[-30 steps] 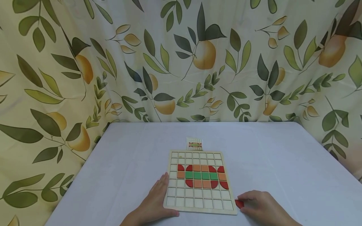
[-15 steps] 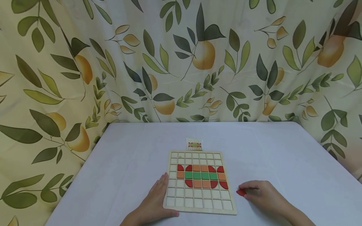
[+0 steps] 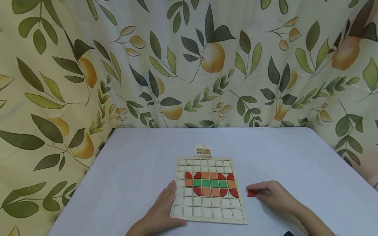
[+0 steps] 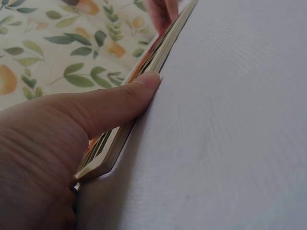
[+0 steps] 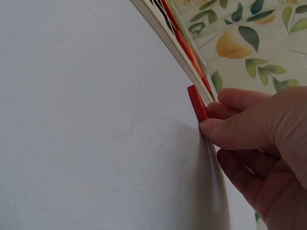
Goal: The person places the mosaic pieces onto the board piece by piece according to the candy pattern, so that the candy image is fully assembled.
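A wooden grid board point(image 3: 208, 220) lies on the table, with red curved tiles point(image 3: 197, 192), orange square tiles point(image 3: 188, 182) and green square tiles point(image 3: 206, 183) set in its middle cells. At the board's near left corner, my left hand point(image 3: 160, 209) has straight fingers along the left side and its thumb against the front edge; the left wrist view shows that thumb point(image 4: 120, 103) touching the rim. Just right of the board, my right hand point(image 3: 276, 195) pinches a red tile point(image 5: 198, 104) between thumb and fingers. Its full outline is partly hidden by the fingertips.
A small pattern card point(image 3: 203, 150) with a matching coloured design lies behind the board's far edge. White cloth covers the table point(image 3: 141, 154). A curtain point(image 3: 189, 65) printed with fruit and leaves hangs behind and to the left.
My right hand, pinching the red tile, has moved away from me along the board's right side, from near its front corner. The left hand and the board have stayed put.
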A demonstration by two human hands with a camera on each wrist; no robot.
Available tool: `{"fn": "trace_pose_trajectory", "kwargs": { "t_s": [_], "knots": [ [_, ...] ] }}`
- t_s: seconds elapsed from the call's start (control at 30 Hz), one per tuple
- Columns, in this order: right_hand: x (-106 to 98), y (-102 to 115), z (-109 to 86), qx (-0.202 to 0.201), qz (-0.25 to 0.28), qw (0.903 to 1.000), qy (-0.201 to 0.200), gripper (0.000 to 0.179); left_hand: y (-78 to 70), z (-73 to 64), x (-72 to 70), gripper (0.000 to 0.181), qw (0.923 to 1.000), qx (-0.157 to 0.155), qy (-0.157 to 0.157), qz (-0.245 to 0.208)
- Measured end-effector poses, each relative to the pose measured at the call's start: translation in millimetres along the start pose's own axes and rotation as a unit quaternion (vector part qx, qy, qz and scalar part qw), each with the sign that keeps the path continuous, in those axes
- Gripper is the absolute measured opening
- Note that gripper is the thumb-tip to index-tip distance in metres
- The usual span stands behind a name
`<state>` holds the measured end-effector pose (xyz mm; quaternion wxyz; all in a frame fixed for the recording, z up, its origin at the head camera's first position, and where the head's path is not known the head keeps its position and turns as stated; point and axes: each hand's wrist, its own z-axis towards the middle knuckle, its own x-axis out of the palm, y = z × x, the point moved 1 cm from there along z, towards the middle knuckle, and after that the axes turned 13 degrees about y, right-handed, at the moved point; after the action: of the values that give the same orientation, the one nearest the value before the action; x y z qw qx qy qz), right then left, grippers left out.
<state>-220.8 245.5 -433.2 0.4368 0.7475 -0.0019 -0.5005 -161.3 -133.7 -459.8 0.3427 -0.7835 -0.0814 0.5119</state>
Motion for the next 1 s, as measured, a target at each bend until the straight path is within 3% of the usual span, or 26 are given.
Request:
{"fn": "trace_pose_trajectory", "kwargs": {
  "t_s": [0.2, 0.33, 0.47, 0.77, 1.0],
  "knots": [
    [0.8, -3.2, 4.2, 0.047, 0.011, 0.9988, -0.013, 0.031, 1.6, 0.2, 0.1, 0.126, 1.0000, 0.002, 0.003, -0.006],
    [2.0, -4.2, 6.3, 0.050, 0.006, 0.9983, -0.029, 0.030, 2.5, 0.1, 0.4, 0.126, 1.0000, 0.005, 0.001, -0.005],
    [3.1, -5.6, 7.4, 0.041, -0.004, 0.9983, -0.042, 0.027, 2.4, -0.5, 0.2, 0.126, 1.0000, 0.007, 0.000, -0.004],
    [4.7, -4.3, 5.2, -0.035, -0.042, 0.9966, -0.061, 0.027, 1.3, -0.7, -0.4, 0.126, 1.0000, 0.004, 0.002, -0.003],
    [3.9, -4.2, 7.4, -0.030, -0.041, 0.9973, -0.053, 0.027, 1.9, -1.1, 0.2, 0.126, 1.0000, 0.009, 0.000, -0.005]
  ]
}}
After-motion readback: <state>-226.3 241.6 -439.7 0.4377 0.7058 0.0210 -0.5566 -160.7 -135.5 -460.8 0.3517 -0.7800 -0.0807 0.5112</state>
